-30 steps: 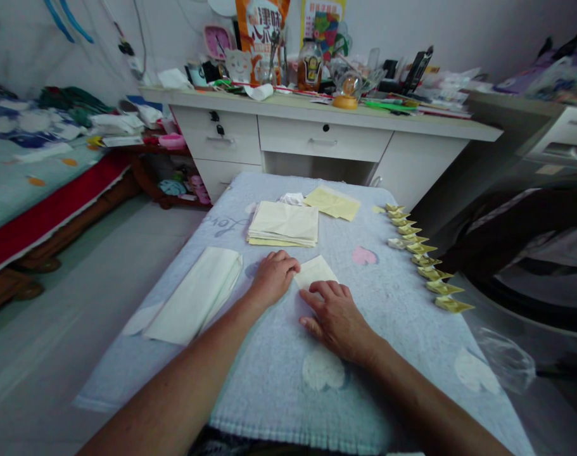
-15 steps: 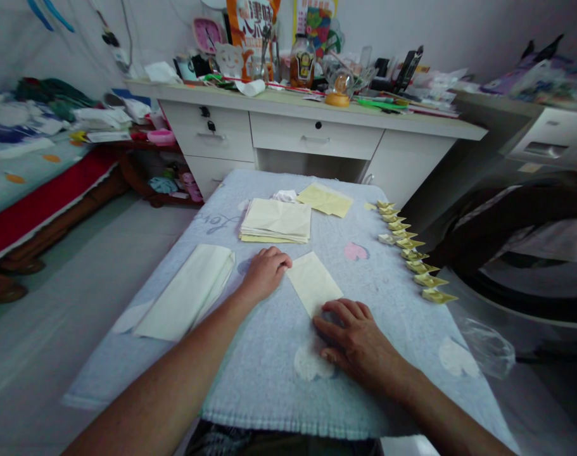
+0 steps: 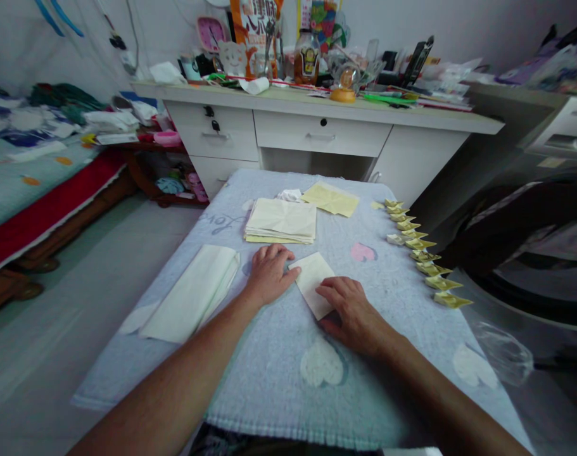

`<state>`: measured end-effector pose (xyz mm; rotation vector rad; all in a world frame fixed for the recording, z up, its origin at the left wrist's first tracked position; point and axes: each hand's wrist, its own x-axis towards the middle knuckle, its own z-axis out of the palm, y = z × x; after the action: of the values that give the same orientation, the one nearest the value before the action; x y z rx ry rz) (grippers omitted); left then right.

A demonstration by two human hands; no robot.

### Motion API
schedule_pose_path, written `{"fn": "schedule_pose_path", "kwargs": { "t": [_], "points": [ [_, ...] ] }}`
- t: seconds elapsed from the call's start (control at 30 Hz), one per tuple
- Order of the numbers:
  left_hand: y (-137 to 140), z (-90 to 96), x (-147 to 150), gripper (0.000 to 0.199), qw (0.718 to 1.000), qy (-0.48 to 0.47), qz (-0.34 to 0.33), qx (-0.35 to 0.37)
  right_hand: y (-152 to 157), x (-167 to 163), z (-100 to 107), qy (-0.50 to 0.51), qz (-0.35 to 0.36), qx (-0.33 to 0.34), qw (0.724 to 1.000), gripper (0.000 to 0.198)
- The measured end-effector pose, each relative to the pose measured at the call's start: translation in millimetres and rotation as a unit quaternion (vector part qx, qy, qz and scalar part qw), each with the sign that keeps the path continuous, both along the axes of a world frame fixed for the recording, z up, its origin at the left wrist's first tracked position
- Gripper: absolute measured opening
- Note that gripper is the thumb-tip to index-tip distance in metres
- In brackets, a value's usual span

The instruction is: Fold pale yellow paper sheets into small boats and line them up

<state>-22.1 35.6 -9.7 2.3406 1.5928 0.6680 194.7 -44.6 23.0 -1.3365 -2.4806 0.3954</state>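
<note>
A pale cream folded sheet of paper [image 3: 313, 278] lies at a slant on the cloth between my hands. My left hand [image 3: 270, 273] rests beside it with curled fingers; its stretched thumb touches the paper's left corner, and a gap shows between thumb and forefinger. My right hand [image 3: 352, 310] grips the paper's right side, fingers on top and thumb at the near edge, partly hidden. Just beyond my hands is a stack of cream paper sheets [image 3: 281, 220]. A larger folded white paper [image 3: 193, 294] lies left of my left forearm.
Several small folded yellow paper shapes [image 3: 433, 269] line the right edge of the cloth-covered table [image 3: 250, 386]. A yellow sheet [image 3: 333, 198] and a crumpled white paper [image 3: 289, 195] lie at the back. Beyond stands a cluttered white desk [image 3: 321, 133]; a bed [image 3: 41, 183] is at left.
My right hand has moved up and in over the paper, which now looks shorter, its near right end folded over. My left thumb has stretched out onto the corner. The view has shifted slightly.
</note>
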Motion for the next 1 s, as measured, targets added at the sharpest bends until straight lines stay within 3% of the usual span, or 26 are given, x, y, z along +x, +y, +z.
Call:
{"fn": "schedule_pose_path", "kwargs": {
  "t": [0.2, 0.33, 0.53, 0.63, 0.73, 0.87, 1.0],
  "points": [
    [-1.0, 4.5, 1.2, 0.018, 0.998, -0.049, -0.034, -0.027, 0.8, 3.3, -11.4, 0.039, 0.034, 0.076, 0.996, 0.027],
    [-3.4, 6.9, 3.4, 0.013, 0.99, -0.111, -0.052, -0.069, -0.9, 0.9, -17.0, 0.034, 0.042, 0.085, 0.995, 0.018],
    [-13.2, 13.1, 8.1, 0.031, 0.976, -0.199, -0.056, -0.069, -1.5, 2.5, -21.5, 0.07, 0.015, 0.122, 0.99, 0.02],
    [-20.4, 19.4, 9.8, 0.041, 0.971, -0.191, -0.13, -0.06, -1.5, 4.6, -21.9, 0.134, -0.017, 0.138, 0.981, 0.019],
    [-25.7, 21.5, 12.7, 0.045, 0.972, -0.179, -0.142, -0.059, -1.4, 4.7, -20.6, 0.225, -0.044, 0.113, 0.967, 0.018],
    [-25.8, 20.6, 14.5, 0.007, 0.968, -0.206, -0.145, -0.013, 0.1, 4.4, -16.0, 0.314, -0.095, 0.031, 0.944, 0.015],
    [-24.4, 24.0, 11.5, 0.001, 0.952, -0.28, -0.123, -0.006, 3.3, 6.8, -12.8, 0.371, -0.144, -0.028, 0.917, 0.017]
  ]
}}
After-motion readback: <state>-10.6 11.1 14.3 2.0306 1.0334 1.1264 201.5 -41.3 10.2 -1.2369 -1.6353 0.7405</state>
